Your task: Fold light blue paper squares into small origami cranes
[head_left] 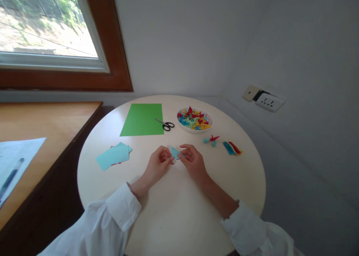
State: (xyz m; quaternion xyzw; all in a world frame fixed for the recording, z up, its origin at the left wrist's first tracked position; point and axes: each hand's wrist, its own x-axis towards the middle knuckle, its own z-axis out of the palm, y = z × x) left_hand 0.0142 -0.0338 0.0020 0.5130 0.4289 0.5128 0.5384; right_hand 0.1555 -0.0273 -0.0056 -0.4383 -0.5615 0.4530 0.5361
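Left hand and right hand pinch folded blue paper — on the near side of the bowl — with scissors left of it.

Round white table was tucked into a plain white corner
Daylight came in through a window in a chunky reddish-brown wood frame, with sunlit greenery and a fence outside. A wooden desk sat off to the left, pretty dark underneath. Over on the right-hand wall were a white socket panel and a beige plate.
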